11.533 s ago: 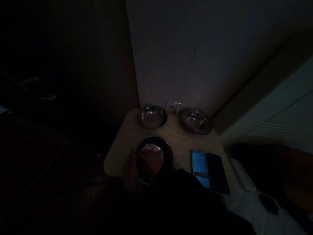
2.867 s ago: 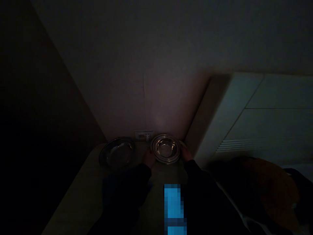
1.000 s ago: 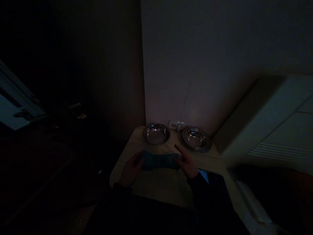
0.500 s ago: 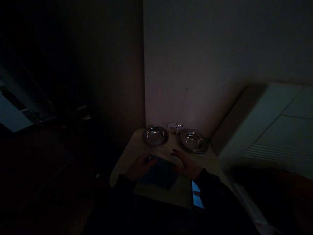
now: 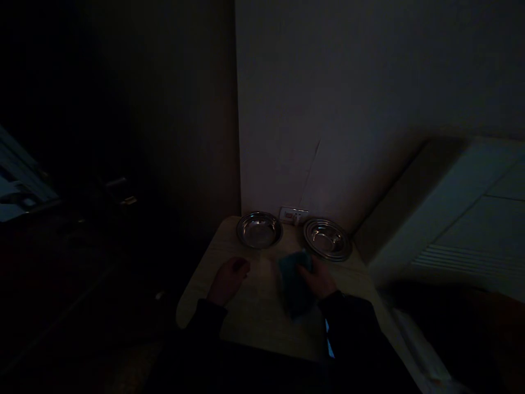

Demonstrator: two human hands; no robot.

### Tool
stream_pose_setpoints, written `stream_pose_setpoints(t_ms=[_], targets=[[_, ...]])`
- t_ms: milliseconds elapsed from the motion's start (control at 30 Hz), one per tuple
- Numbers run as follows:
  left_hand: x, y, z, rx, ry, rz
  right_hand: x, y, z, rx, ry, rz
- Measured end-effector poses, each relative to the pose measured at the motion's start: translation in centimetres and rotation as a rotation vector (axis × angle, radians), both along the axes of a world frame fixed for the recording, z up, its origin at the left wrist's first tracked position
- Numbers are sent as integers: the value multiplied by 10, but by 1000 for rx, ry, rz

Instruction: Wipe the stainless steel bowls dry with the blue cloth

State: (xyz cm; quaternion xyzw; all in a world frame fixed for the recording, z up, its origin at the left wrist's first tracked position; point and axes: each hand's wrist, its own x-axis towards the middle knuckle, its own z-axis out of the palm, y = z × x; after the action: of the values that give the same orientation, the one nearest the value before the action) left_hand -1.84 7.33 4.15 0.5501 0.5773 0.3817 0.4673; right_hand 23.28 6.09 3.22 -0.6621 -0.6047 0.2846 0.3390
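In dim light, my right hand (image 5: pixel 322 279) grips a blue-green cloth (image 5: pixel 296 290) by its upper right side. The cloth hangs over the light wood-look table (image 5: pixel 254 317), its lower part blurred. My left hand (image 5: pixel 228 279) is at the table's left, apart from the cloth, with its fingers curled in and nothing visible in them. Beyond the hands lie a round steel bowl (image 5: pixel 260 230) and, to its right, a stack of steel bowls (image 5: pixel 327 239). A lit phone (image 5: pixel 330 342) is mostly covered by my right sleeve.
A wall socket (image 5: pixel 293 214) with a plug in it sits behind the table, between the bowls. The pale wall (image 5: pixel 328 98) rises behind. A white slatted panel (image 5: pixel 459 241) stands at the right, and the left side is very dark.
The cloth was in front of both hands, near my left hand. Now my right hand holds it, further right. My left hand has come away and curled. The phone is more covered.
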Motion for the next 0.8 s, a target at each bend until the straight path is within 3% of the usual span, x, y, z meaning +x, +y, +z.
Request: stream_pose_setpoints(t_ms=[200,433,667,800], targets=[[3,16,-26,-169,-111,141,14,38,-13,-24,-179,-113],[1,42,-40,-286,-102,218,17,47,-32,-207,-431,-43],[9,75,-32,-243,-32,289,20,32,-7,-331,-593,0],[10,89,-28,-199,35,269,5,52,7,-257,-546,42]])
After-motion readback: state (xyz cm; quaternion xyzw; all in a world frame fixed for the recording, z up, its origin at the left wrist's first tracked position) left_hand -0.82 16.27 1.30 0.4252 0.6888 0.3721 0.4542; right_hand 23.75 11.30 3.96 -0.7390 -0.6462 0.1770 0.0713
